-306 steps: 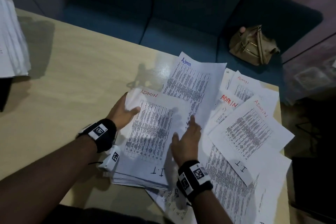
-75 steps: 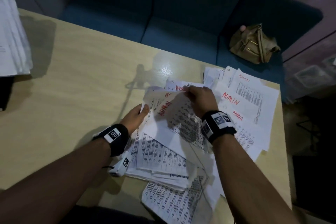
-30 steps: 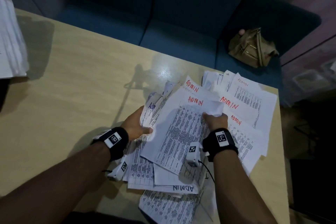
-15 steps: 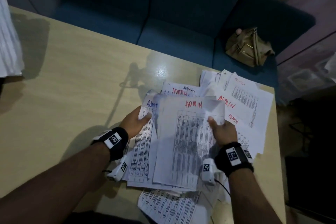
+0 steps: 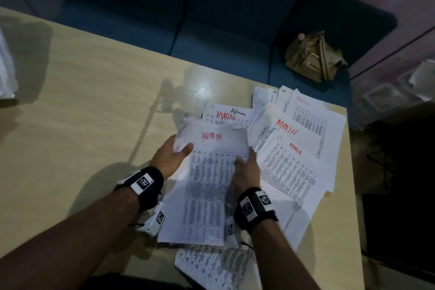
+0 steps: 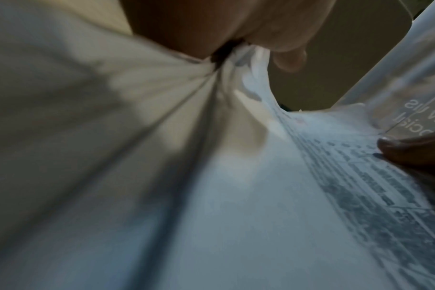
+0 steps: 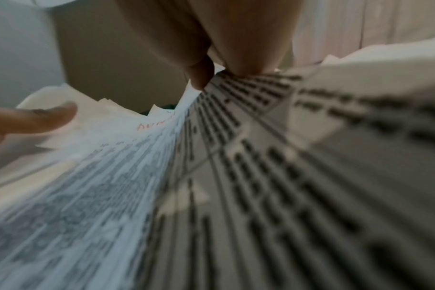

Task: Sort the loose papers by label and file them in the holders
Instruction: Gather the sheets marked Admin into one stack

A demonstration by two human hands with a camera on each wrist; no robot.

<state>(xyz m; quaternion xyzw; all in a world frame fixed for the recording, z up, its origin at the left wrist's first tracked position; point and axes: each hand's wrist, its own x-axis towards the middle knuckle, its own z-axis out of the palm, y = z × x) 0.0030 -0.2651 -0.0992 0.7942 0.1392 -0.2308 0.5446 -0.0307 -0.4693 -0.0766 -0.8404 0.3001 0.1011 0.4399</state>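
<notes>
Pale wood-look desk [image 5: 89, 92] with glossy glare, thin matt printed paper sheets [image 5: 294, 172] slightly crumpled, blue cloth sofa [image 5: 211, 37], tan leather-like bag [image 5: 308, 59]

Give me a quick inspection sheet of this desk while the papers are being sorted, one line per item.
Surface: pale wooden table, lit dimly.
Job's things: gathered stack topped by a red ADMIN sheet; loose ADMIN sheets fanned to its right; more sheets below; no holders seen.
Clutter: another paper pile at the left edge.
Grips: left hand holds the stack's left edge, thumb on top; right hand holds its right edge.
Cables: thin cord at the left wrist camera.
Surroundings: blue sofa with a tan bag.
</notes>
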